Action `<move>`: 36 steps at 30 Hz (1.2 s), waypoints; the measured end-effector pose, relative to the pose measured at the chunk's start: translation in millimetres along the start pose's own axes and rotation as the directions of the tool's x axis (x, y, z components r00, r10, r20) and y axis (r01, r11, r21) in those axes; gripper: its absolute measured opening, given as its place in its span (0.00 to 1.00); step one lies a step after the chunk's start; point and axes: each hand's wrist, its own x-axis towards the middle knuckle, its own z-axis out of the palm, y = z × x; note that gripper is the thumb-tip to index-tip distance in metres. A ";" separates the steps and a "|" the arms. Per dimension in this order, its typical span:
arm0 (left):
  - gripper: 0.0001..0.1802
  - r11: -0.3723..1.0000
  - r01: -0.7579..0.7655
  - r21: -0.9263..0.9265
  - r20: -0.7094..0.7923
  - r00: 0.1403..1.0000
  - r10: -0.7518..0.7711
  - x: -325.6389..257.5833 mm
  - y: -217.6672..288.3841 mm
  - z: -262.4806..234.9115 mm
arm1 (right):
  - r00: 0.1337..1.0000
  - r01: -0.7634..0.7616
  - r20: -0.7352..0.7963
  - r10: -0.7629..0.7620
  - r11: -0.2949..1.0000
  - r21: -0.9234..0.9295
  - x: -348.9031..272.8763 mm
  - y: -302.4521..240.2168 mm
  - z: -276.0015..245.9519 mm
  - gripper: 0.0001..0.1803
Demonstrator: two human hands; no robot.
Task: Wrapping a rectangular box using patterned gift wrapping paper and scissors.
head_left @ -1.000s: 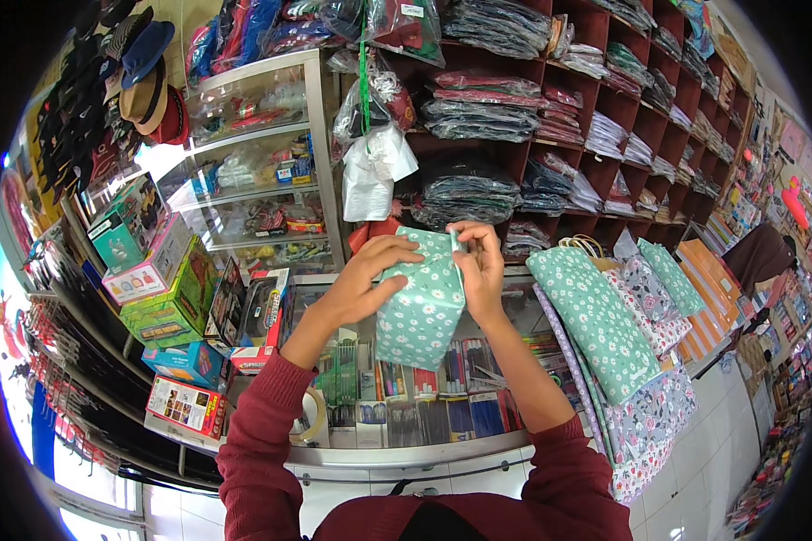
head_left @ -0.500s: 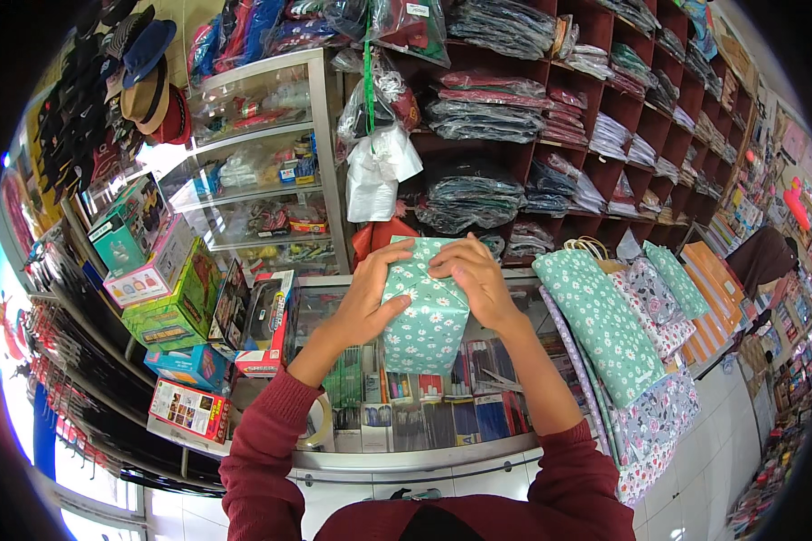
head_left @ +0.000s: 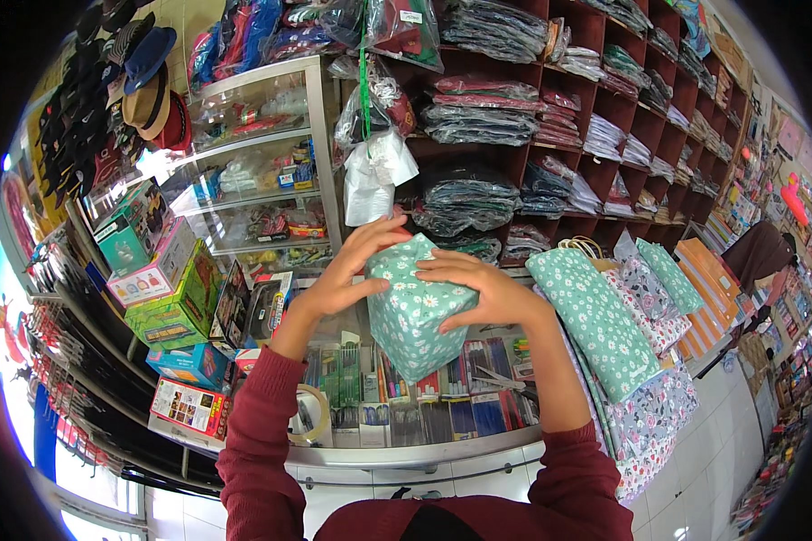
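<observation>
The wrapped box in green daisy paper sits between both grips above the glass table. Left hand grasps its side; right hand presses the top fold. Wrapping looks nearly finished; the tape roll below waits unused.

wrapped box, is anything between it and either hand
Nothing visible. Both hands rest straight on the wrapped box in green daisy paper: the left hand on its upper left side, the right hand across its top, above the glass counter.
</observation>
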 end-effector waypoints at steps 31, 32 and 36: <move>0.28 0.666 0.323 0.672 -0.368 0.927 -0.077 12.2 24.5 30.7 | 0.931 -0.066 -0.233 0.282 0.756 0.652 26.8 52.7 34.3 0.31; 0.26 0.690 0.277 0.669 -0.379 0.926 -0.005 8.4 26.5 34.7 | 0.952 0.020 -0.265 0.155 0.830 0.558 23.1 52.9 31.7 0.38; 0.24 0.790 0.174 0.588 -0.258 0.966 -0.021 -4.7 28.5 26.6 | 0.982 -0.028 -0.137 0.134 0.808 0.589 6.4 48.1 19.4 0.46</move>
